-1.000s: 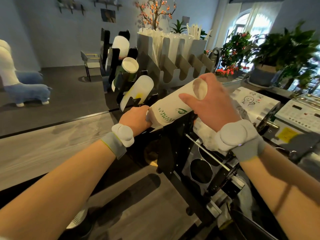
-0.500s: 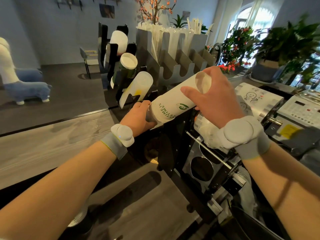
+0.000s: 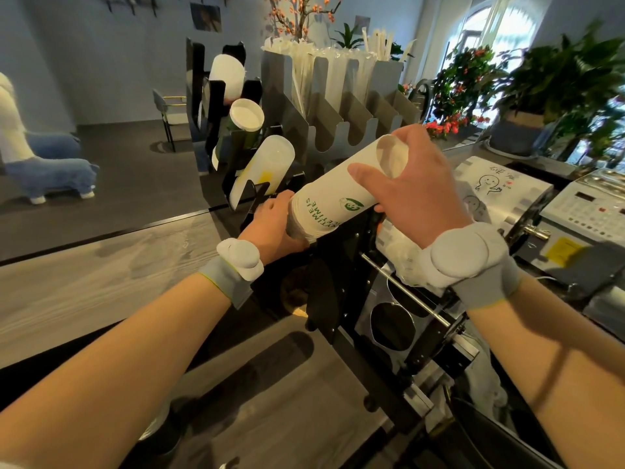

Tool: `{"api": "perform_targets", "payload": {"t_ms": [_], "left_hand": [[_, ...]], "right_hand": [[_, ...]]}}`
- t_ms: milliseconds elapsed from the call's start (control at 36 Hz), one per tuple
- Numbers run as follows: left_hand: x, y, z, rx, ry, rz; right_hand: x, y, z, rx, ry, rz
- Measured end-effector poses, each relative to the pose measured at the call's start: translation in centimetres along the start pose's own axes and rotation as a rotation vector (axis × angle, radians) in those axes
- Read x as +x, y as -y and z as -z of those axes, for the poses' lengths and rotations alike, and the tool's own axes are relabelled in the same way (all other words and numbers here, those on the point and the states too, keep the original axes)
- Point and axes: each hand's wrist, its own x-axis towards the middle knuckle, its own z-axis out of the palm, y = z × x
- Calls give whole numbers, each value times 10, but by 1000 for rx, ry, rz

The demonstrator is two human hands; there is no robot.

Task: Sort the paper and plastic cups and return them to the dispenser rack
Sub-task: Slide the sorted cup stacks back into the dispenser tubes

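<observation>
Fingers point(image 3: 363, 174) around paper cup stack point(image 3: 333, 201), beside dispenser rack point(image 3: 252, 192)

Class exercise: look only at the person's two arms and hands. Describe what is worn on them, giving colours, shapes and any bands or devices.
Both forearms are bare, with no sleeves. The left hand and right hand wear no gloves. Each wrist carries a grey fabric band with a thin yellow-green edge, topped by a rounded white device: left wrist device, right wrist device. A thin dark band circles the right forearm.
</observation>
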Motion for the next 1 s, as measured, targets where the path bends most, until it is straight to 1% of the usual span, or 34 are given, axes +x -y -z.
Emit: {"api": "perform_targets", "payload": {"t_ms": [56,139,194,389,583,694,889,1000], "left_hand": [[3,-5,-3,77,33,21],[7,-5,-7,160,-9,40],[8,-3,-8,193,-42,34],[9,-1,-7,262,-76,3],[11,0,-2,218,-117,-40],[24,-5,0,264,-138,-1],[1,-15,13,49,-156,-124],[-8,-21,21,16,-149,-197]], "right_hand": [[0,-3,-4,-3,13,-8],[-1,-5,-8,-3,18,-12],[-1,-5,-9,1,17,-13],[0,-7,-8,13,20,-15],[2,-5,3,36,-10,-37],[4,0,14,44,-52,-37],[6,11,25,47,-90,-12],[4,16,23,36,-88,-1]]}}
